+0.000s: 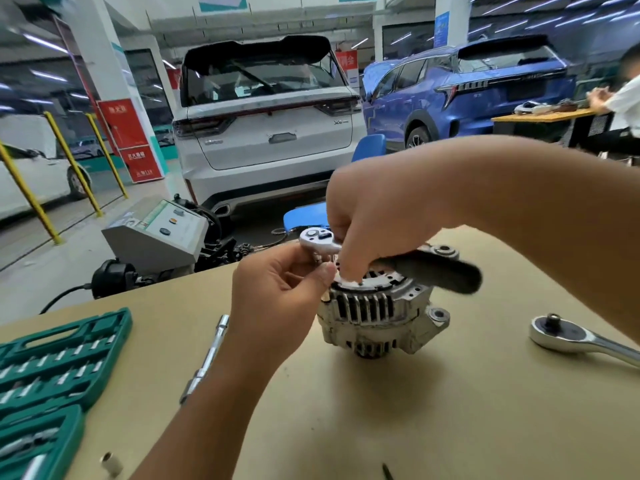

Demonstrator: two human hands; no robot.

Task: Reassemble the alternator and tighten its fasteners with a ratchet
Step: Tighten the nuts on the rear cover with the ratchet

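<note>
Garage floor beyond the tan table (pixel 450 410) holds a white SUV (pixel 266 123) and a blue car (pixel 467 88). On the table the alternator (pixel 377 317) stands near the middle. The right hand (pixel 374 216) grips a small ratchet (pixel 317 240) over it; the left hand (pixel 277 289) pinches the socket beneath its head. A socket case (pixel 52 368) lies left, a larger ratchet (pixel 575 337) right.

On a tan workbench (pixel 450 410) sat the alternator (pixel 377 317). The right hand (pixel 377 216) gripped a small ratchet (pixel 320 240) over its top, while the left hand (pixel 277 289) pinched the socket beneath the ratchet head. A larger ratchet (pixel 581 337) lay to the right, an extension bar (pixel 207 355) and green socket case (pixel 52 375) to the left.
</note>
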